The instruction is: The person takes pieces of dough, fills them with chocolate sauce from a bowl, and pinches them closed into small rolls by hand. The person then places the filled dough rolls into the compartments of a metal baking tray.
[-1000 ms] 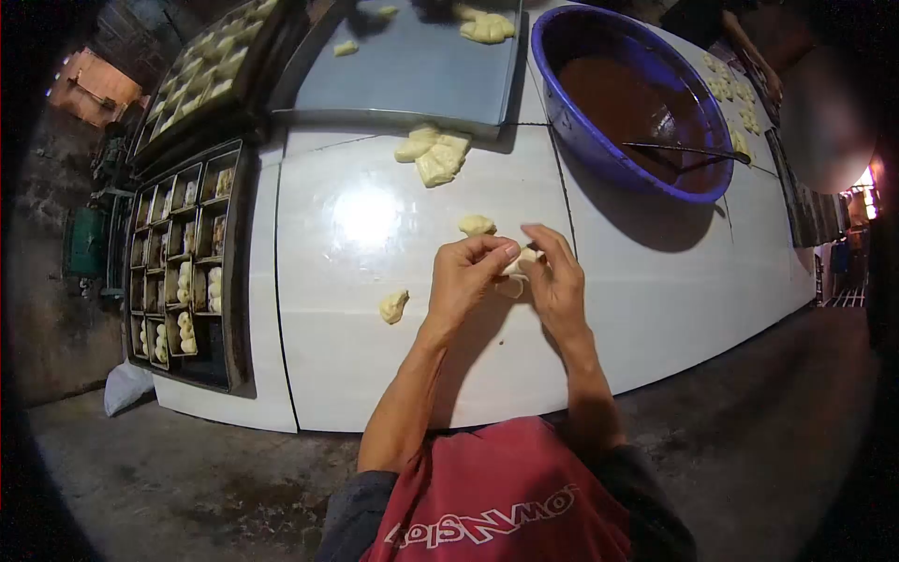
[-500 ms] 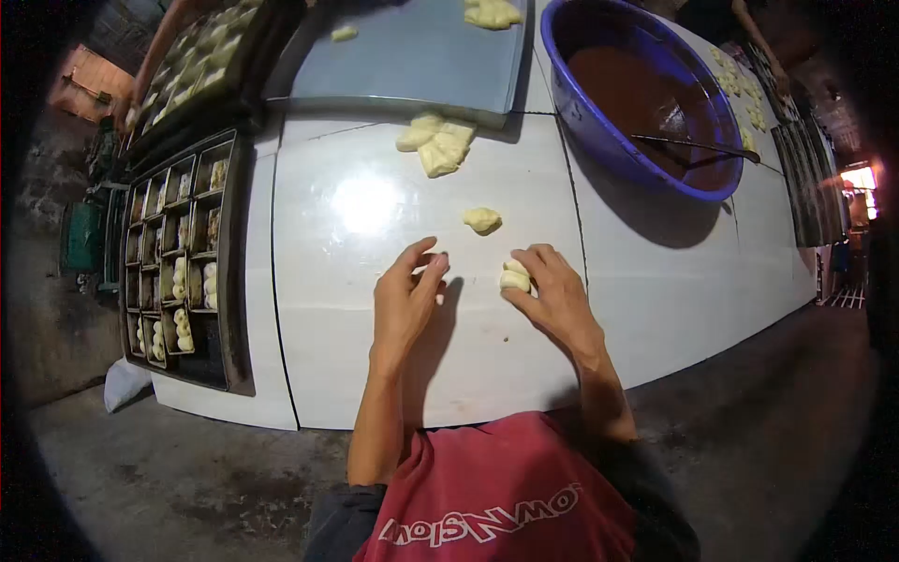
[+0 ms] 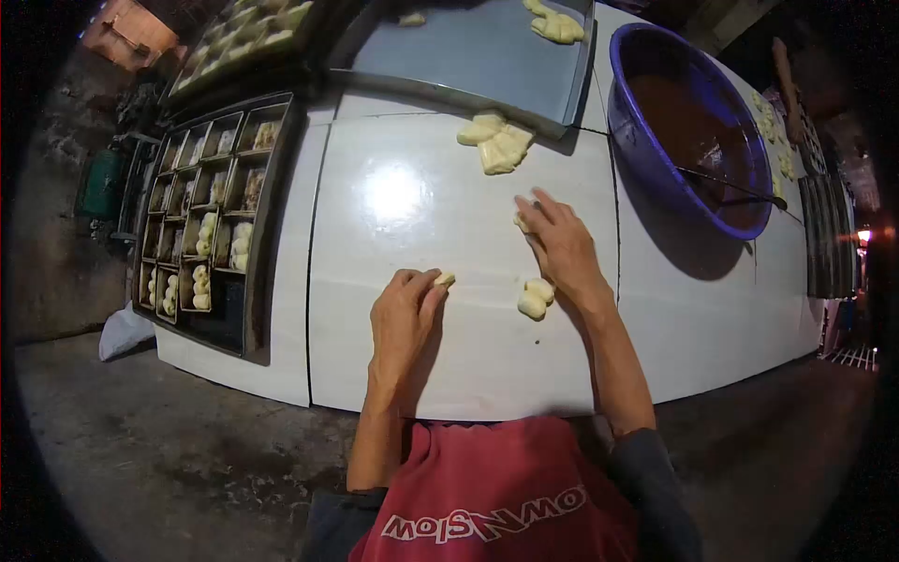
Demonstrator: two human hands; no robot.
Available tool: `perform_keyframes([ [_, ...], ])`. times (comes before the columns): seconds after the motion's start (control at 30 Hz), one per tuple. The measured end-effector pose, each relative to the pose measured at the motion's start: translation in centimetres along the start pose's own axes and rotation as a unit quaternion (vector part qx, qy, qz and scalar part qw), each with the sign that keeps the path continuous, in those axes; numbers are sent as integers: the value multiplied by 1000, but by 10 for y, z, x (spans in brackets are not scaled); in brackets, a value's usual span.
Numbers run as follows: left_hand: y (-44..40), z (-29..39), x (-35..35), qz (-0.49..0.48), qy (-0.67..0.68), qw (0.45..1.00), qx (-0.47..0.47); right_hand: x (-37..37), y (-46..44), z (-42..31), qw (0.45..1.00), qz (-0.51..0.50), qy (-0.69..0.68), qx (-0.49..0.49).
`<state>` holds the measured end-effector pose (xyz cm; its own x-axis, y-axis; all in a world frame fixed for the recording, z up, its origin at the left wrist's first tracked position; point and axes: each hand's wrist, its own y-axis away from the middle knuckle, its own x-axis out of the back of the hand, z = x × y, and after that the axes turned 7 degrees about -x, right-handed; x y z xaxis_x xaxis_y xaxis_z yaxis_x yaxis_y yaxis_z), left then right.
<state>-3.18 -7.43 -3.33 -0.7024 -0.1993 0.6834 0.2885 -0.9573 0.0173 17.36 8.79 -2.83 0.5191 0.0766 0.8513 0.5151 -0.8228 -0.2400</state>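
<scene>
My left hand (image 3: 405, 314) pinches a small piece of dough (image 3: 447, 279) between thumb and fingertips, just above the white tabletop (image 3: 375, 253). Farther forward, my right hand (image 3: 565, 245) closes over another dough piece (image 3: 522, 223), most of it hidden behind the fingers. Below the right palm rests a pale dough piece with rounded lobes (image 3: 536, 298), which neither hand grips. A flattened heap of dough pieces (image 3: 498, 143) lies beyond both hands, near the edge of a blue-grey tray.
The shallow blue-grey tray (image 3: 449, 51) at the back holds some dough (image 3: 555, 23). On the left stands a dark tray of small baking tins (image 3: 199, 220), some with dough inside. A purple basin (image 3: 626, 103) of brown liquid, with a long utensil, is at right. Another person's arm (image 3: 787, 89) shows behind.
My right hand has let go of the lobed dough and reached forward to another piece. My left hand has come down and now pinches a small bit. The view has shifted.
</scene>
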Motion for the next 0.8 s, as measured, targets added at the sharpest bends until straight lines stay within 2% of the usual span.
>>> perform_keyframes([
  [0.1, -2, 20, 8, 24, -7, 1000, -12, 4, -12, 7, 982, -100, -126, -96],
  [0.13, -3, 14, 8, 46, -70, 993, -79, 3, -12, 6, 974, -62, -184, -121],
  [0.17, -6, 11, 5, 63, -70, 992, -81, 3, -12, 4, 940, -81, -279, -180],
  [0.2, -10, 15, 3, 71, -11, 994, -82, 4, -10, 2, 893, -101, -369, -237],
  [0.23, -18, 27, 4, 77, 47, 992, -84, 7, -7, -6, 833, -120, -453, -293],
  [0.27, -22, 43, 7, 31, 122, 991, -33, 10, -1, -20, 745, -104, -572, -327],
  [0.37, -37, 61, -11, -35, 284, 958, -28, 16, 11, -45, 687, -115, -630, -343],
  [0.43, -47, 72, -13, -110, 364, 922, 76, 24, 13, -50, 716, -118, -586, -360],
  [0.47, -44, 65, -28, -90, 456, 882, 76, 29, 15, -46, 720, -120, -573, -373],
  [0.5, -42, 61, -36, -95, 475, 872, 65, 31, 16, -46, 722, -127, -562, -384],
  [0.53, -41, 58, -39, -98, 491, 864, 56, 32, 20, -51, 750, -74, -538, -379],
  [0.57, -40, 56, -39, -109, 482, 868, 47, 35, 22, -54, 775, -64, -504, -375],
  [0.6, -40, 55, -37, -119, 472, 873, 38, 34, 26, -56, 773, -9, -516, -368],
  [0.63, -40, 59, -34, -141, 441, 886, 31, 27, 31, -40, 781, -2, -514, -355],
  [0.67, -37, 66, -32, -116, 479, 870, 34, 43, 28, -57, 759, -3, -513, -401],
  [0.7, -36, 73, -36, -93, 518, 850, 33, 33, 34, -44, 746, 23, -562, -356],
  [0.77, -41, 82, -53, 51, 351, 929, -104, 47, 28, -65, 744, 62, -561, -358],
  [0.8, -46, 88, -53, 117, 289, 933, -179, 46, 29, -66, 743, 65, -587, -314],
])
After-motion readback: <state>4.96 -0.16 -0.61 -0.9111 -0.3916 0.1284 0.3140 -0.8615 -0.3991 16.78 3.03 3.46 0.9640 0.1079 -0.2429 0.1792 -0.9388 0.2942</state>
